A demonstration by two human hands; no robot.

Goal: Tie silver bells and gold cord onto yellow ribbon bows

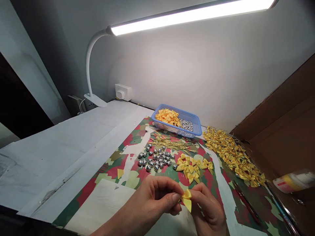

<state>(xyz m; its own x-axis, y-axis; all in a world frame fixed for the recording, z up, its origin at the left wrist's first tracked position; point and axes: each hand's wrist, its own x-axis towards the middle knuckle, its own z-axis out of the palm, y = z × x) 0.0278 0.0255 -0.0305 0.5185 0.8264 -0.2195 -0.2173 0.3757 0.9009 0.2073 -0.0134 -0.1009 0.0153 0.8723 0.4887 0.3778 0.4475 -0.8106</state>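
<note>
One yellow bow [187,196], low and right of centre, pinched in the fingertips of both left hand [154,200] and right hand [208,205]. Risk, judged from my remote seat: the bow slipping or creasing, should either pinch slacken or pull unevenly. Counted: blue basket [169,127], one; lamp [197,14], one; loose bows [191,169], about eight; silver beads [161,161], roughly thirty (overlapping, so I can't certify it); gold wires [167,143], too tangled to count.

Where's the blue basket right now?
In the head view, the blue basket sits near the back wall, right of centre, just behind the gold wires and left of the big yellow heap.
</note>
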